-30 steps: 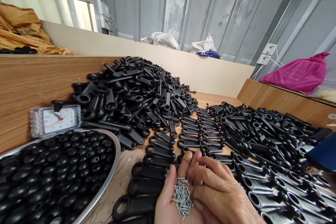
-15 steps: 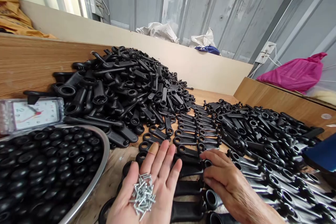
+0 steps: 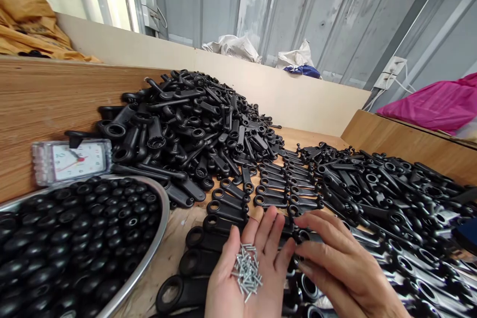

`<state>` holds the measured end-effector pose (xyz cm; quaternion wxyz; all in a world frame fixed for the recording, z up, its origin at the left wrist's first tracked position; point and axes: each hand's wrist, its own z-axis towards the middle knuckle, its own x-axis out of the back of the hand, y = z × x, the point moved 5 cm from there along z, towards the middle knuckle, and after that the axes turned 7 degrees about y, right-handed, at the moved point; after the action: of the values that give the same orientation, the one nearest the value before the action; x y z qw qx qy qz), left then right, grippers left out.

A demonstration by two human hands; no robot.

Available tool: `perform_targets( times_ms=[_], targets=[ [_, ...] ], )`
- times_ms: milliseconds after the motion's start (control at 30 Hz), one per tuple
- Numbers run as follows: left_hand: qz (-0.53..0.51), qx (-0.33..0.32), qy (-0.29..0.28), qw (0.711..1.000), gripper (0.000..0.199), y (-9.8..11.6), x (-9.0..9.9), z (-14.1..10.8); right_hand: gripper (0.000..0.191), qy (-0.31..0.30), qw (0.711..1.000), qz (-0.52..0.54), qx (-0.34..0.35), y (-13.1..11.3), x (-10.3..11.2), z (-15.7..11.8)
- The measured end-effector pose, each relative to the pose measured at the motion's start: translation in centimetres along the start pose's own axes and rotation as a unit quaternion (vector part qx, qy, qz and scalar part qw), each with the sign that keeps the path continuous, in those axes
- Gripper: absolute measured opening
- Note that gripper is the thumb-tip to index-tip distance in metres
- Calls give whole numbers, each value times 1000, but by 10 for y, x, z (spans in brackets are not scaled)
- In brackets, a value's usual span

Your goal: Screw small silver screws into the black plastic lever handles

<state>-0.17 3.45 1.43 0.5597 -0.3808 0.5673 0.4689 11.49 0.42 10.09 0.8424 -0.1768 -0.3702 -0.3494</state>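
My left hand [image 3: 253,268] is palm up with its fingers stretched out, and a small heap of silver screws [image 3: 247,269] rests on the palm. Just right of it, my right hand [image 3: 335,253] reaches over the rows of black handles [image 3: 270,190], its thumb and fingertips bent toward each other close to my left fingers. Whether anything is between those fingertips is too small to tell. Black handles with ring ends [image 3: 197,261] lie in rows beneath and around both hands.
At the left, a metal bowl [image 3: 164,213] holds many black knobs [image 3: 82,238], with a clear-cased clock [image 3: 76,160] behind it. A large pile of black handles [image 3: 194,119] stands at the back, another [image 3: 387,184] to the right. Wooden boards [image 3: 309,104] edge the table.
The view has shifted, so the bowl, clock and piles appear further right. My left hand has moved right, closer to my right hand, still holding the screws on its palm.
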Motion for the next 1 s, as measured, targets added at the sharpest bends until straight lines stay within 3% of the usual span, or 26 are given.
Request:
perform_targets(
  times_ms=[100,233,300,400,567,833,900,1000],
  targets=[
    [-11,40,-8,999,41,-8,3,1,17,2,1000,5,13,-17,-5,7],
    [-15,79,1,997,37,-13,4,-3,24,20,996,-9,-92,-16,-22,3],
    [-9,92,6,996,37,-14,5,-5,32,23,994,-7,-108,-13,-26,1],
    [-8,99,11,995,38,-14,7,-7,34,4,998,1,-68,-16,-27,2],
    [-1,109,21,994,43,-18,8,-9,11,-12,998,-37,58,-30,-20,9],
    [3,137,38,990,34,-28,6,-3,16,0,997,-10,72,-29,-21,6],
    [-1,142,43,989,30,-30,7,-2,20,24,998,7,64,-26,-27,3],
    [-6,144,45,989,27,-32,7,-4,33,125,989,20,74,-23,-31,0]
  ],
)
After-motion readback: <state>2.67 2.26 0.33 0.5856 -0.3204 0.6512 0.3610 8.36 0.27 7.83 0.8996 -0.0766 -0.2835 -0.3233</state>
